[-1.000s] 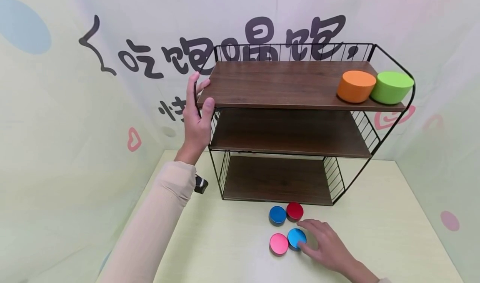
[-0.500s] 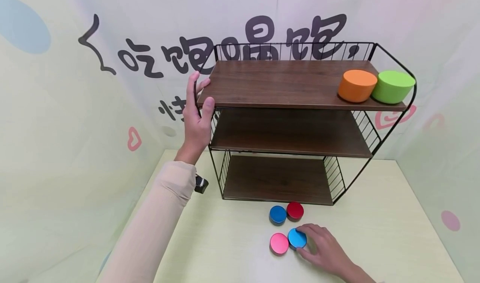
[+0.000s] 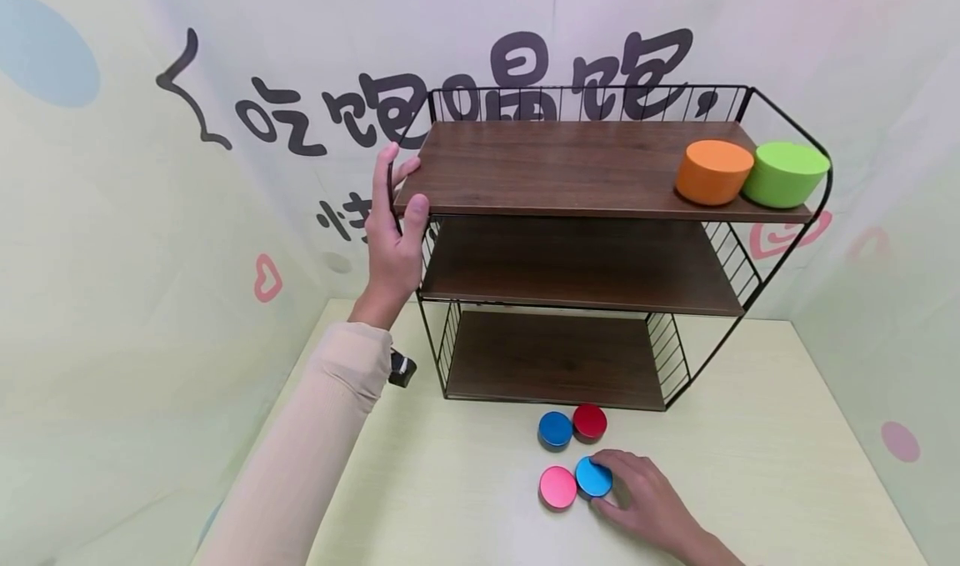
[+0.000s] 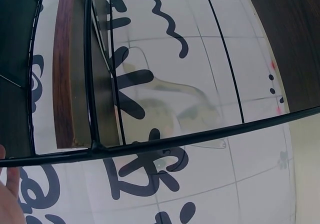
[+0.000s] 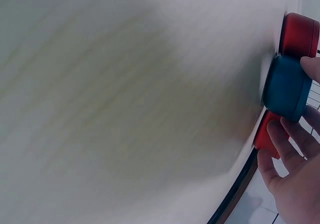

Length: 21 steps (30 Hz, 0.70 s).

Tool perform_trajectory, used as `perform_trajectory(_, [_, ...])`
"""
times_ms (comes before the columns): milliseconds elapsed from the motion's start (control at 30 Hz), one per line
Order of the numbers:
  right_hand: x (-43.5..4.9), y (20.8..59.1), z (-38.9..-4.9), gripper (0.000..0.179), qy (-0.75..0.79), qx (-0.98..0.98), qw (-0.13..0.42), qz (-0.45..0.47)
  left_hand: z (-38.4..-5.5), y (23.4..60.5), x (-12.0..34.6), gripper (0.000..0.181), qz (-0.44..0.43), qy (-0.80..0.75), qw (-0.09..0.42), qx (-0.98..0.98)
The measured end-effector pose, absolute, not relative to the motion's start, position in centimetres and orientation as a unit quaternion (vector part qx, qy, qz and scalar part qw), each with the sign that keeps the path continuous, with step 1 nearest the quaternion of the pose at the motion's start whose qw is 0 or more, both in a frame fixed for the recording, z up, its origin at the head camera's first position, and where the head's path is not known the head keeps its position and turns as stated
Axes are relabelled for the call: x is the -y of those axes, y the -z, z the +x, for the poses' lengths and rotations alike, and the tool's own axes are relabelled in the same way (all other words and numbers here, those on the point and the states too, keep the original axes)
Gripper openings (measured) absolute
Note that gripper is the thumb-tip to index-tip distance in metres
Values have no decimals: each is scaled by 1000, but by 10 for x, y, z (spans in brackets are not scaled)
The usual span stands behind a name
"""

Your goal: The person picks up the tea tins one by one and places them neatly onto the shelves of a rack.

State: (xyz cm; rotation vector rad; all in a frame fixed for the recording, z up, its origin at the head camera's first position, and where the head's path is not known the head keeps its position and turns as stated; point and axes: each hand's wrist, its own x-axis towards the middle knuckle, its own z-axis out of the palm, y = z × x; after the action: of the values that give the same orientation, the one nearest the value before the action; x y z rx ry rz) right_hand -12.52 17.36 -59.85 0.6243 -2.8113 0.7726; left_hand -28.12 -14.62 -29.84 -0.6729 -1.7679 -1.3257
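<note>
My left hand (image 3: 395, 245) grips the upper left side of a three-tier rack (image 3: 562, 170) with brown boards and a black wire frame. Its thumb lies at the front edge of the top board. In the left wrist view only a bit of that hand (image 4: 10, 199) shows beside the black frame. On the table, my right hand (image 3: 648, 499) pinches a light blue round tin (image 3: 594, 476) between thumb and fingers. A pink tin (image 3: 558, 488) stands against its left side. Behind them are a dark blue tin (image 3: 555, 429) and a red tin (image 3: 590, 422), close together.
An orange round box (image 3: 714, 172) and a green one (image 3: 786, 174) stand side by side at the top board's right end. A small black object (image 3: 402, 369) lies left of the rack. Printed cloth walls surround the pale table (image 3: 757, 433).
My right hand has moved slightly, its fingers and thumb closing round the light blue tin from its right side. The left hand has stayed on the rack.
</note>
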Motion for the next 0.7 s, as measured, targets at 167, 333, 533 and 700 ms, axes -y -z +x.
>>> perform_trajectory(167, [-174,597,-125,57,-266,937,77,215,-280,298,148,52,-266,523,401,703])
perform_trajectory(333, [-174,595,-126,56,-263,938,67,217,-281,299,149,52,-270,521,399,704])
perform_trajectory(533, [-175,590,-130,56,-249,930,107,250,-303,315,158,55,-274,517,407,702])
perform_trajectory(700, [-178,582,-132,56,-234,927,127,263,-311,320,161,55,-279,510,409,704])
